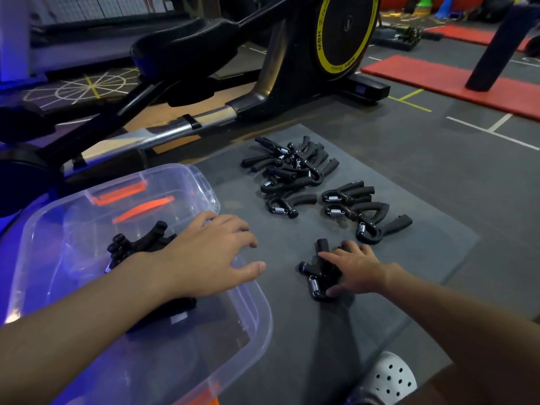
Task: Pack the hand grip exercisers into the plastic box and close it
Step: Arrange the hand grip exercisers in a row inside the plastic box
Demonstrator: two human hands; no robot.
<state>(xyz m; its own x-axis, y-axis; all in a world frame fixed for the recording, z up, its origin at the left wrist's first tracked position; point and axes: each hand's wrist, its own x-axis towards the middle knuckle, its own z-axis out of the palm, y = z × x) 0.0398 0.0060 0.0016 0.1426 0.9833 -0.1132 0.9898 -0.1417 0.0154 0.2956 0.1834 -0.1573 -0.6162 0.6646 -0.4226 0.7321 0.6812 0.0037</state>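
On the left, one clear plastic box (257, 311) sits open beside the mat (423, 258), probably kept close for short drops. A dark clump of exercisers (137, 244) lies inside, too tangled to count. The left hand (210, 252) hovers over its rim, fingers loose, holding nothing. The right hand (356, 273) grasps seemingly two exercisers (317, 283) on the mat. Beyond sit one tangled heap (292, 165) and four loose exercisers (344, 197).

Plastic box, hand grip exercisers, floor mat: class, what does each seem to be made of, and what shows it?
Plastic box: clear glossy plastic; see-through, with glints. Hand grip exercisers: matte black handles, probably foam or rubber; bright coiled springs look like metal. Floor mat: dull grey, likely rubber; no shine.
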